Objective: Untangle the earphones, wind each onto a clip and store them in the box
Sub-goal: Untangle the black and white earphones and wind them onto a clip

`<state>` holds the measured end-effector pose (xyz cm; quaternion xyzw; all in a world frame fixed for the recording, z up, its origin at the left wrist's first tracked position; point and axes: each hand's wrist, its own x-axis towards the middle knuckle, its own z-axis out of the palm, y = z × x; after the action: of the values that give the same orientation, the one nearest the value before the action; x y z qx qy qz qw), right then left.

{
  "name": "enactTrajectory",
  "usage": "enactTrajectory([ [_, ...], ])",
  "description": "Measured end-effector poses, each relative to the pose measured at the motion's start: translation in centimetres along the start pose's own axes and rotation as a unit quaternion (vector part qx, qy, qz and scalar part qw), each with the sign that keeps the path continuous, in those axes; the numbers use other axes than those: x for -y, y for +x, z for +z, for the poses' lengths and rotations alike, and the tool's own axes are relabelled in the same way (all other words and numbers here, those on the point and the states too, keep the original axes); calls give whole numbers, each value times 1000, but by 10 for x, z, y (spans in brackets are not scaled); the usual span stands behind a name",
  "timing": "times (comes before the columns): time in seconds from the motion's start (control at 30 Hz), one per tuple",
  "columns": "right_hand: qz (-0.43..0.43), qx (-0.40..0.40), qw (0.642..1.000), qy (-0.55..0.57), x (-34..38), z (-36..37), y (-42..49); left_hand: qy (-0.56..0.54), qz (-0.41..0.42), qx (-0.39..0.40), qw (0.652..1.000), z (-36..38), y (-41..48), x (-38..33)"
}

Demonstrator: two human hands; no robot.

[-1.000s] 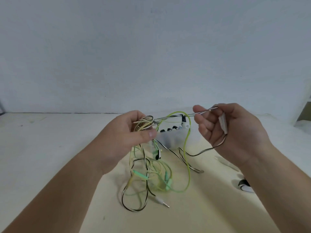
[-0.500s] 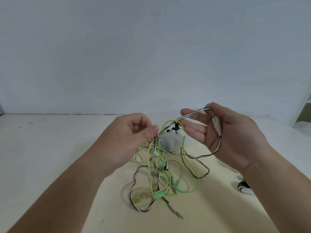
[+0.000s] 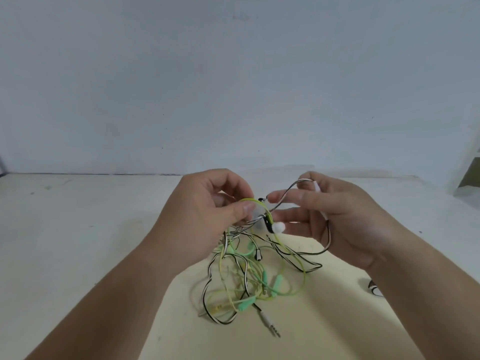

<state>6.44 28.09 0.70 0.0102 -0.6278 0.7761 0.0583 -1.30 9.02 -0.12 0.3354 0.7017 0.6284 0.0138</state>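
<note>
A tangle of earphone cables [image 3: 246, 276] hangs from both hands onto the pale yellow mat [image 3: 324, 320]: black-and-white striped, yellow-green and mint-green strands. My left hand [image 3: 207, 216] pinches the yellow-green loop and other strands between thumb and fingers. My right hand [image 3: 337, 216] holds the striped cable, with its white inline remote [image 3: 320, 201] lying across the palm. A white earbud [image 3: 278, 227] hangs between the hands. A silver jack plug [image 3: 270, 322] lies on the mat. The box is mostly hidden behind the hands.
A black-and-white object [image 3: 374, 289] lies on the mat at the right, partly behind my right forearm. The white table [image 3: 78, 229] runs back to a plain wall. A shelf edge [image 3: 470, 175] shows at the far right.
Both hands have come closer together and lower. The striped cable that was stretched between them has gone slack, and the hanging tangle has dropped further onto the mat.
</note>
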Motion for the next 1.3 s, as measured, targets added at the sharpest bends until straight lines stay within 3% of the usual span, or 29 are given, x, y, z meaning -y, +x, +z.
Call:
enactTrajectory([
  [0.37,15,-42,999,-9,-3,4,2,6,-19,2,1000,6,-1,1],
  [0.67,31,-61,994,80,-3,8,4,32,-57,87,994,7,-3,4],
  [0.87,45,-58,996,44,-3,4,4,3,-45,23,999,9,-1,4],
  [1.07,35,47,998,-11,-7,-1,2,-39,-82,-16,996,8,0,5],
  [1.3,-13,23,999,-35,-7,1,2,-53,-111,1,992,12,0,5],
])
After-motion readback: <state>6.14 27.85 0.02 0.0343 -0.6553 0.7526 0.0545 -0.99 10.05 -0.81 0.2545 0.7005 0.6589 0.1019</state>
